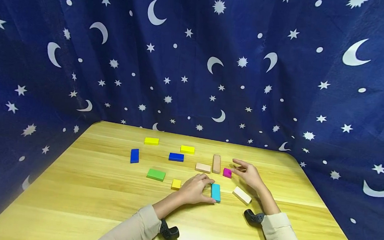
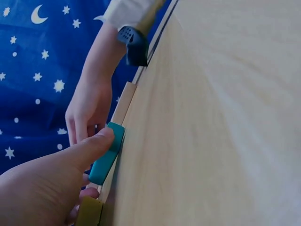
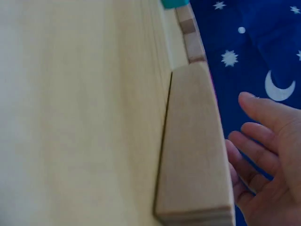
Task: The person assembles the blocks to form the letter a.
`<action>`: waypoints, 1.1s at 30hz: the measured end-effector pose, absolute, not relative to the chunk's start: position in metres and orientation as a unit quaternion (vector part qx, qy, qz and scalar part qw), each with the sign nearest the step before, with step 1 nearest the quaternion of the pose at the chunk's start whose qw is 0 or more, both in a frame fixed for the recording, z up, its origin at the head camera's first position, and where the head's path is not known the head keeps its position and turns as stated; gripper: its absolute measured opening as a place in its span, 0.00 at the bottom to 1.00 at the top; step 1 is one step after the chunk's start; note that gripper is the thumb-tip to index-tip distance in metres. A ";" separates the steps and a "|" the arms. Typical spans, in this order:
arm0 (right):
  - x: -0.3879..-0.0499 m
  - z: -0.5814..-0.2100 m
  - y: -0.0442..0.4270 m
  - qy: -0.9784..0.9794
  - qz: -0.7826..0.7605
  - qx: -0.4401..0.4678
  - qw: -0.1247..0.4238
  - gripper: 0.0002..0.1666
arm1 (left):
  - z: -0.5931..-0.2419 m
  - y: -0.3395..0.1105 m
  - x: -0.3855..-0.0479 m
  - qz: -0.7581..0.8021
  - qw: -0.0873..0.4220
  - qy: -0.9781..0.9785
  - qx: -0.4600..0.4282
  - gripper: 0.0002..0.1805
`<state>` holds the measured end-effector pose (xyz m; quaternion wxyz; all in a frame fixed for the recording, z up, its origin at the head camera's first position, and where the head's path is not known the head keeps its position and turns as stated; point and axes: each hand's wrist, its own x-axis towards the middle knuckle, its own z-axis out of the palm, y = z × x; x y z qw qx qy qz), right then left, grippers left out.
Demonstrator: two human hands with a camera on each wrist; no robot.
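My left hand holds a light blue block by its two short ends, thumb at the near end and a finger at the far end. In the left wrist view the thumb lies on an end of this teal-looking block. My right hand hovers over the table with fingers apart and nothing between them. Just left of its fingertips lies a small magenta block. A pale wooden block lies between the hands, large in the right wrist view. A small yellow block is left of my left hand.
Two plain wooden blocks, one lengthwise and one crosswise, lie beyond the left hand. Farther left are a green block, two blue blocks and two yellow blocks. A star-patterned curtain borders the wooden table.
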<state>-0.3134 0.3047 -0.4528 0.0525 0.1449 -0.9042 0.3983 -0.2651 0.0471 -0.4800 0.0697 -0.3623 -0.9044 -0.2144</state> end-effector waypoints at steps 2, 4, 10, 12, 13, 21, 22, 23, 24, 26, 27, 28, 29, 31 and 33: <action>-0.309 -0.455 0.306 -0.905 0.398 0.140 0.063 0.28 | -0.481 0.046 -0.265 -0.214 0.074 -0.905 -0.360 0.40; -0.304 -0.456 0.305 -0.906 0.392 0.144 0.070 0.27 | -0.481 0.046 -0.266 -0.215 0.078 -0.906 -0.358 0.39; -0.298 -0.466 0.302 -0.914 0.372 0.143 0.076 0.25 | -0.483 0.046 -0.268 -0.214 0.078 -0.910 -0.346 0.38; -0.298 -0.468 0.301 -0.917 0.362 0.143 0.084 0.23 | -0.484 0.046 -0.268 -0.214 0.078 -0.911 -0.345 0.38; -0.298 -0.469 0.300 -0.918 0.359 0.143 0.088 0.23 | -0.484 0.046 -0.268 -0.214 0.078 -0.911 -0.344 0.38; -0.290 -0.467 0.291 -0.927 0.319 0.176 0.087 0.17 | -0.487 0.045 -0.269 -0.225 0.074 -0.907 -0.347 0.38; -0.288 -0.467 0.289 -0.927 0.316 0.182 0.083 0.17 | -0.487 0.045 -0.268 -0.226 0.074 -0.907 -0.347 0.38; -0.286 -0.466 0.288 -0.927 0.315 0.188 0.079 0.16 | -0.487 0.045 -0.268 -0.226 0.074 -0.907 -0.347 0.37; -0.285 -0.465 0.286 -0.926 0.313 0.196 0.074 0.16 | -0.487 0.045 -0.268 -0.226 0.075 -0.907 -0.347 0.37; -0.282 -0.463 0.281 -0.926 0.312 0.203 0.063 0.16 | -0.486 0.045 -0.268 -0.226 0.076 -0.907 -0.347 0.38; -0.281 -0.462 0.278 -0.925 0.315 0.205 0.057 0.16 | -0.486 0.045 -0.268 -0.226 0.076 -0.907 -0.347 0.38; -0.279 -0.461 0.275 -0.924 0.317 0.206 0.051 0.16 | -0.485 0.045 -0.268 -0.227 0.077 -0.907 -0.347 0.38; -0.278 -0.460 0.273 -0.924 0.321 0.206 0.045 0.16 | -0.485 0.045 -0.267 -0.227 0.077 -0.907 -0.346 0.39; -0.277 -0.458 0.268 -0.923 0.325 0.201 0.039 0.16 | -0.484 0.044 -0.267 -0.227 0.077 -0.908 -0.345 0.41; -0.276 -0.458 0.265 -0.923 0.329 0.199 0.034 0.17 | -0.484 0.045 -0.267 -0.224 0.076 -0.909 -0.344 0.43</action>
